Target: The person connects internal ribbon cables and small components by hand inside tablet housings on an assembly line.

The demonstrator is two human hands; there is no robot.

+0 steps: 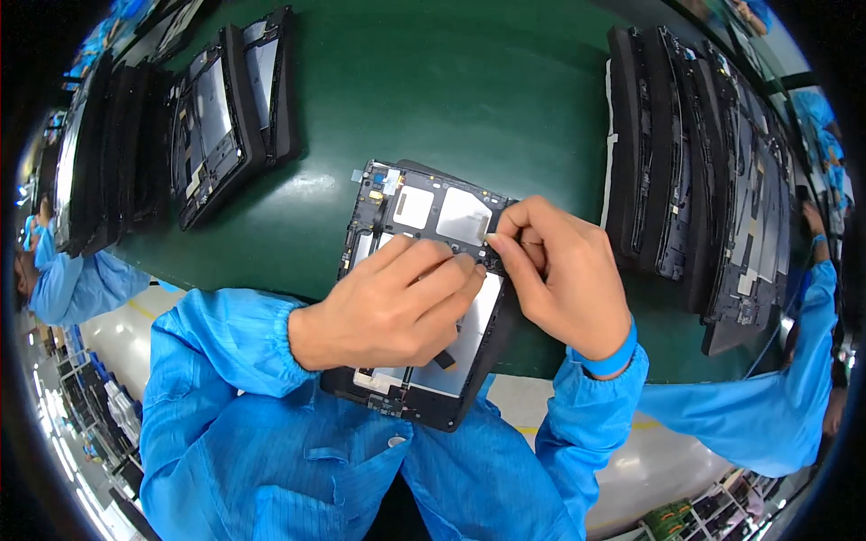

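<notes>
An opened tablet chassis (483,316), black with silver plates and small boards inside, lies at the near edge of the green table, partly over my lap. My left hand (392,302) rests across its middle, fingers curled down and pressed together near the inner frame. Whatever those fingertips hold, if anything, is hidden. My right hand (564,275) is at the chassis's right edge, thumb and forefinger pinched close to a small part too tiny to make out. A blue band (611,353) circles my right wrist. Beneath the chassis shows a dark pad's edge.
Several similar tablet chassis (212,113) with dark foam sheets between them lean in a row at the left. Another row of chassis (744,194) and foam stands at the right. The green table (451,81) stretches between them. People in blue sleeves (749,415) sit on both sides.
</notes>
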